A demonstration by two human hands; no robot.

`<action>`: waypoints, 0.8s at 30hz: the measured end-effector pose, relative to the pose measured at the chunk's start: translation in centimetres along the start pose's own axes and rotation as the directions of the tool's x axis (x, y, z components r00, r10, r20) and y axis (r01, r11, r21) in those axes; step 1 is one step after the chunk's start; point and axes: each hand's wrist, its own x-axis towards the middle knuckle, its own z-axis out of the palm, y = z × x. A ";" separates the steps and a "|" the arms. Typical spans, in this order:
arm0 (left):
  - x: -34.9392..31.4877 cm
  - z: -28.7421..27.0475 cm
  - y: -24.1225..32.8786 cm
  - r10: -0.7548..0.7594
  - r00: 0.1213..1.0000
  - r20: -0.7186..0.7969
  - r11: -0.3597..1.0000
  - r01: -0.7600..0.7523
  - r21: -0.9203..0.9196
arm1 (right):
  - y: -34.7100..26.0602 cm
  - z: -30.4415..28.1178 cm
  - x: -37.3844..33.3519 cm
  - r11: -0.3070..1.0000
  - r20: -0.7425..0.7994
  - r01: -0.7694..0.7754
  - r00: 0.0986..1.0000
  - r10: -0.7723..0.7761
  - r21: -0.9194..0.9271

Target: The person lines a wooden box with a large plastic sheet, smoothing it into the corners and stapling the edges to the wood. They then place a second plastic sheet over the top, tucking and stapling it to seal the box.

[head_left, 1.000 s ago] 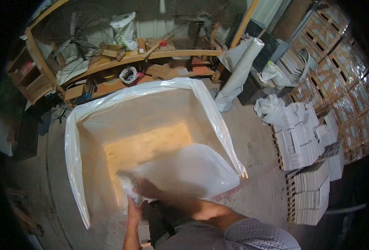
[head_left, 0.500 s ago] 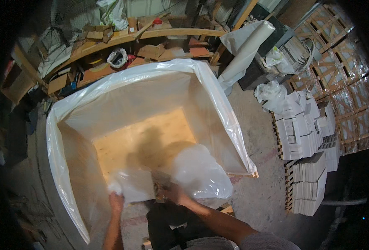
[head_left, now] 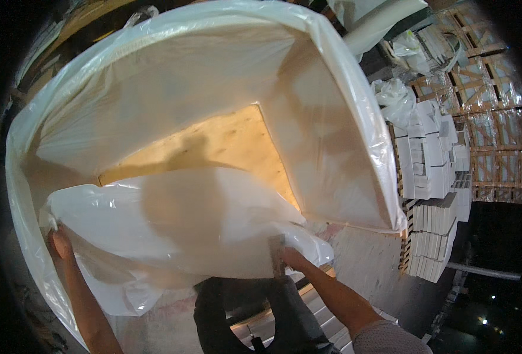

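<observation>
A large crate (head_left: 343, 127) lined with milky plastic film stands before me, its film folded over the rim. A white plastic sheet (head_left: 184, 221) stretches across its near side, partly covering the bare wooden bottom (head_left: 213, 141). My left hand (head_left: 60, 241) is closed on a bunched edge of that sheet, beside the crate's left wall. Over on the right, my right hand (head_left: 291, 258) is closed around a narrow greyish-brown object (head_left: 277, 256), whose kind I cannot make out. That object lies against the sheet near its right end.
Stacks of white boards or boxes (head_left: 429, 242) stand on pallets to the right. Behind them rise wrapped wooden crates (head_left: 500, 147). A white roll (head_left: 385, 20) leans behind the lined crate, and crumpled plastic (head_left: 395, 100) lies nearby. Slats (head_left: 320, 318) lie by my legs.
My left hand has moved left and my right hand right, drawing the bunched plastic sheet out wide across the near side. My view has come closer to the crate.
</observation>
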 end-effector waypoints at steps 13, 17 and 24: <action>-52.4 -6.2 18.4 0.459 -0.040 0.887 0.859 -0.233 -0.455 | -8.2 5.7 -4.1 0.682 0.094 -0.065 0.977 0.193 -0.729; -50.0 -1.7 21.4 0.341 0.338 0.877 0.904 0.137 -0.404 | -10.1 2.2 -5.8 0.746 0.030 -0.088 0.989 0.143 -0.660; -50.8 1.8 22.4 0.186 0.457 0.870 0.881 0.314 -0.353 | -6.4 -3.8 -4.0 0.639 0.037 -0.055 0.991 0.129 -0.767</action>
